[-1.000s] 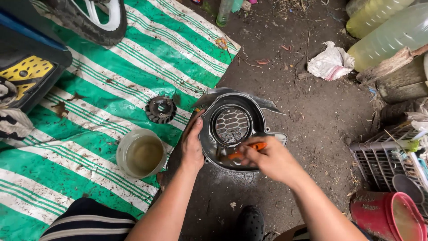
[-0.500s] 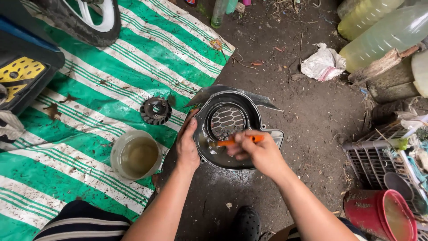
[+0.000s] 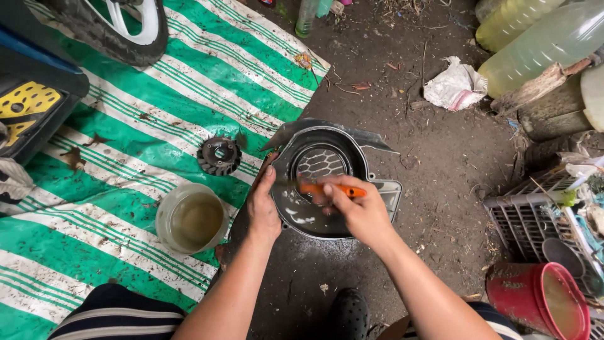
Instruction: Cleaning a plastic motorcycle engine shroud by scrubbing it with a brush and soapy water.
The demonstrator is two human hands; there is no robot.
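A dark round engine fan cover (image 3: 352, 154) with a mesh grille in its middle lies on the dirt ground. My left hand (image 3: 263, 204) grips its left rim. My right hand (image 3: 358, 211) holds an orange-handled brush (image 3: 330, 188) across the cover's inside, just below the grille. A black toothed fan wheel (image 3: 219, 155) lies on the green and white striped tarp (image 3: 126, 126) to the left. Next to it stands a clear plastic tub (image 3: 192, 219) of murky liquid, close to my left forearm.
A tyre with a white rim (image 3: 119, 28) sits at the top left, beside a dark case with a yellow part (image 3: 28, 110). Large pale bottles (image 3: 541, 44) and a crumpled white bag (image 3: 454, 85) lie upper right. A grey crate (image 3: 535, 217) and red bucket (image 3: 541, 302) stand at right.
My right hand has slid the brush leftward and up across the cover's inside. The left hand keeps its grip on the rim. The camera has shifted a little.
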